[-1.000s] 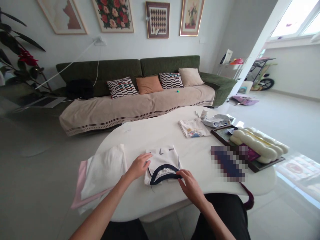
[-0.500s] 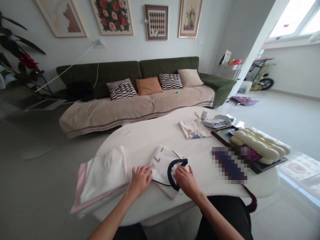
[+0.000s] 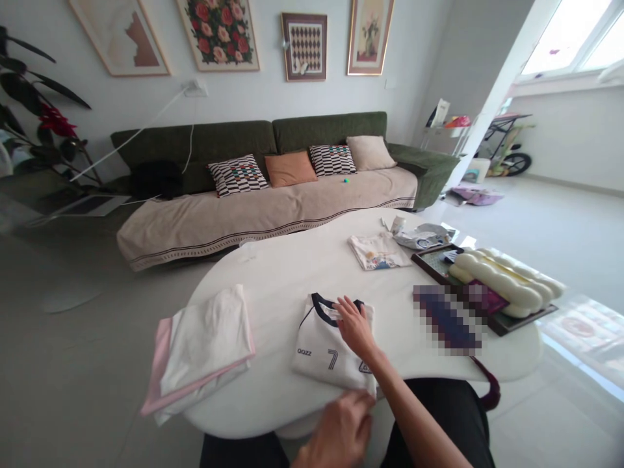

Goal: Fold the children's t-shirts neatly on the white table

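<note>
A folded white T-shirt (image 3: 312, 364) with a dark navy collar lies on the table before me, its collar toward the sofa. It bears "QQZZ" and a 7 on its front. My right hand (image 3: 355, 326) lies on its upper right part, fingers stretched out beside the collar. My left hand (image 3: 341, 426), somewhat blurred, is at the near right corner of the shirt, its fingers curled at the hem. To the left lies a folded stack of white and pink cloth (image 3: 207, 341), touched by neither hand.
The white table (image 3: 273, 273) has rounded edges. Farther back lie another folded printed shirt (image 3: 379, 252) and a crumpled plastic package (image 3: 426, 236). At right are a dark tray (image 3: 502, 328), a cream puffy object (image 3: 507, 279) and a blurred-out dark item (image 3: 448, 322). A green sofa (image 3: 331, 127) stands behind.
The T-shirt has turned so its collar, formerly at the right, faces away from me. My left hand has moved from its left side to the near hem; my right hand has shifted slightly upward and opened.
</note>
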A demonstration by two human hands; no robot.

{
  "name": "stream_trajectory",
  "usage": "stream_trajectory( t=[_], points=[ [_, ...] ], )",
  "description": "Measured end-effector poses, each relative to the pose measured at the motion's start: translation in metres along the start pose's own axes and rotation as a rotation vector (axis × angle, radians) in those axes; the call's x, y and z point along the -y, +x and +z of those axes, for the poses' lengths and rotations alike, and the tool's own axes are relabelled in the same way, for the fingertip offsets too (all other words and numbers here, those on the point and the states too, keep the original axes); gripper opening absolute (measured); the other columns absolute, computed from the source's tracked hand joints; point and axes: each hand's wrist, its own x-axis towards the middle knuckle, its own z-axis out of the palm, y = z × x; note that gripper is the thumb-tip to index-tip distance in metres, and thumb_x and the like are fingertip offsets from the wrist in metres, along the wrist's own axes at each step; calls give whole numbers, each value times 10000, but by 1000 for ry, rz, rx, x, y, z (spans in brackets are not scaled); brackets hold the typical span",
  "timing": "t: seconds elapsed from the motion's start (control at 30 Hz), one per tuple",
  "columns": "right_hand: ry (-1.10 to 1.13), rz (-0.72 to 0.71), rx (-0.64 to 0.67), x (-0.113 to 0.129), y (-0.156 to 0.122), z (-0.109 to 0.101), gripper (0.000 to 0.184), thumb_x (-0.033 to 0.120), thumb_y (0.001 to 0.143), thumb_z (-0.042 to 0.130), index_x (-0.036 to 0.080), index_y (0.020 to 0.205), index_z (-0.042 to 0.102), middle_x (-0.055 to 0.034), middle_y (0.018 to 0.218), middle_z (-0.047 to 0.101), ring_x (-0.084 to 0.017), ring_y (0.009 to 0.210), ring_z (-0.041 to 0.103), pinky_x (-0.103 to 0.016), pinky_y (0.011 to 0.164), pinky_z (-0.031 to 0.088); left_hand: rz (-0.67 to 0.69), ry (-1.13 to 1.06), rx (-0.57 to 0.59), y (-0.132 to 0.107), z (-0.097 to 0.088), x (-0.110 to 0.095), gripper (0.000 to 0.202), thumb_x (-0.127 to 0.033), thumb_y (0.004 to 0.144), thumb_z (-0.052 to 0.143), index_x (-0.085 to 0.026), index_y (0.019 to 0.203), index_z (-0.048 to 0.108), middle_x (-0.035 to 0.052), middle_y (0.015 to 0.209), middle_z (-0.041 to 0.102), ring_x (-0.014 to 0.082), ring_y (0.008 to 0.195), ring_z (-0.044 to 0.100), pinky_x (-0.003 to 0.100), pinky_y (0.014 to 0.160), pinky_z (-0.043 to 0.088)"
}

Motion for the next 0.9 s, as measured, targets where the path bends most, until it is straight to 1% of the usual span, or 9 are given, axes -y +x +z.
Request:
stream_trajectory(
  t=[0.1,0.2,0.3,0.43,0.5,0.6,0.67,0.73,0.9],
  points=[
    [14,208,-98,-14,-33,9,443,228,864,293,187,1301,358,-62,1416,279,-192,1317,158,-432,1009,225,-80,170,-230,12,-45,26,415,-258,894,249,-206,1247,461,63,1265,490,182,1185,419,351,1011,338],
    [-15,270,-70,-15,-64,27,512,329,880,272,142,1356,272,-92,1434,222,-204,1324,136,-436,1004,235,-138,403,-273,30,-72,57,488,-333,888,302,-162,1345,321,93,1407,298,240,1306,210,443,1045,245],
    [-53,301,-41,-3,-79,43,575,407,883,240,116,1379,217,-105,1443,178,-219,1331,94,-460,1015,198,-141,529,-167,46,-72,79,584,-429,861,368,-218,1384,217,90,1451,174,284,1327,101,515,1022,212],
    [-49,364,-63,5,-82,42,559,401,885,204,131,1373,238,-106,1441,189,-233,1328,106,-497,1014,170,-157,508,-90,51,-61,90,569,-486,851,357,-276,1369,253,72,1459,149,301,1327,74,539,1018,178],
    [11,358,-104,0,-87,35,556,390,874,233,120,1359,263,-132,1418,246,-242,1307,191,-465,1003,227,-161,444,-118,45,-57,93,580,-484,836,389,-261,1361,282,82,1458,151,299,1324,98,506,1024,203],
    [149,406,-200,-9,-104,25,535,383,849,291,97,1299,338,-173,1250,460,-253,1154,434,-376,910,368,-224,315,-318,27,-52,99,569,-401,819,435,-179,1335,340,142,1397,288,281,1275,263,434,1010,282],
    [271,468,-206,-12,-116,22,478,390,840,310,117,1220,408,-137,1027,582,-231,921,574,-329,784,437,-284,215,-475,16,-49,102,532,-346,809,434,-148,1299,381,153,1287,429,262,1196,386,411,986,322],
    [396,516,-176,-11,-124,21,423,412,826,339,142,1128,462,-76,825,607,-200,721,600,-296,677,451,-356,98,-555,10,-51,102,518,-339,780,459,-138,1256,425,143,1195,508,252,1123,459,391,958,349],
    [650,658,-164,-11,-119,21,418,515,734,455,171,967,502,-4,619,572,-181,585,576,-268,579,437,-589,-314,-464,22,-71,97,477,-481,738,485,-101,1008,585,110,902,647,243,878,588,309,766,434]
  ],
)
